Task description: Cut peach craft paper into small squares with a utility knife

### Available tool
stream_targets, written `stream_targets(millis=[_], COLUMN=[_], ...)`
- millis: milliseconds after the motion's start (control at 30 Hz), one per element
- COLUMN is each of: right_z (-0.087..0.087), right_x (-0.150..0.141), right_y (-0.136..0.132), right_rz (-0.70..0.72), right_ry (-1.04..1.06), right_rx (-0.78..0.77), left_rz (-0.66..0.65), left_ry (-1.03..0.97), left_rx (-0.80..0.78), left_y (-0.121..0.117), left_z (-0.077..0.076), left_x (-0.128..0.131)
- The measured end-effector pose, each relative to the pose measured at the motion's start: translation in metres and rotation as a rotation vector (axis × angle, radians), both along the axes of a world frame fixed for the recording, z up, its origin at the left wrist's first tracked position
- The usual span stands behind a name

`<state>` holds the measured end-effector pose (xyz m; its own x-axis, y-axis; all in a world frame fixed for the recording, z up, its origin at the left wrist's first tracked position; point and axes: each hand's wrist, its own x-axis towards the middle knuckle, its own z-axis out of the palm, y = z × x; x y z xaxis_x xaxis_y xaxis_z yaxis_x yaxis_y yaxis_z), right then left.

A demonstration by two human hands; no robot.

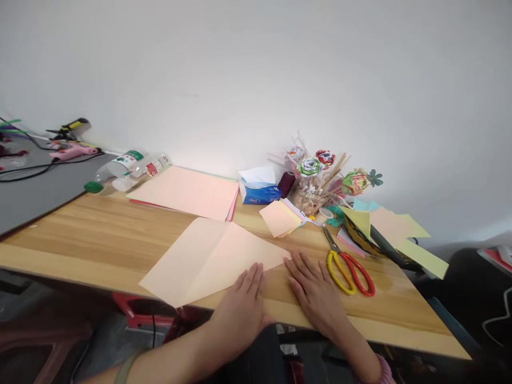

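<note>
A creased peach paper sheet [200, 261] lies on the counter [80, 224], overhanging its front edge; the left hand [242, 298], fingers together, rests on it (apparently for steadiness); the right hand [316, 290], fingers slightly apart, touches the sheet's pointed corner, scissors [336, 249] just beside.

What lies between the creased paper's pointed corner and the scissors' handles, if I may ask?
The right hand lies between the paper and the scissors, as the head view shows.

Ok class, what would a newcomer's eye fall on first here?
Probably the creased peach sheet at the front, left hand on it, right hand at its tip. Next, the red-and-yellow scissors right of the hands, and bright paper flowers toward the back of the table.
</note>
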<state>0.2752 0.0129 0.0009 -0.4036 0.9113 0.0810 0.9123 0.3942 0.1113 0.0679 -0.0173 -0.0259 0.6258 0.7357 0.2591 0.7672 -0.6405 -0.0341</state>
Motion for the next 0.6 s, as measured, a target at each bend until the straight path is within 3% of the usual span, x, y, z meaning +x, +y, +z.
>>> stream_targets(millis=[100, 267, 433, 600], right_z=[-0.004, -0.008, -0.007, -0.01], right_x=[0.002, 0.003, 0.002, 0.002], right_y=[0.001, 0.001, 0.0, -0.001], right_rz=[-0.002, -0.016, -0.02, -0.038], right_ry=[-0.011, -0.005, 0.048, 0.091], right_rx=[0.024, 0.052, 0.05, 0.072], left_rz=[0.038, 0.151, 0.194, 0.171], left_ry=[-0.011, 0.041, -0.043, -0.011], left_rx=[0.163, 0.396, 0.37, 0.373], left_y=[-0.014, -0.042, -0.062, -0.064], left_z=[-0.013, -0.018, -0.012, -0.007], left_x=[-0.027, -0.084, -0.123, -0.146])
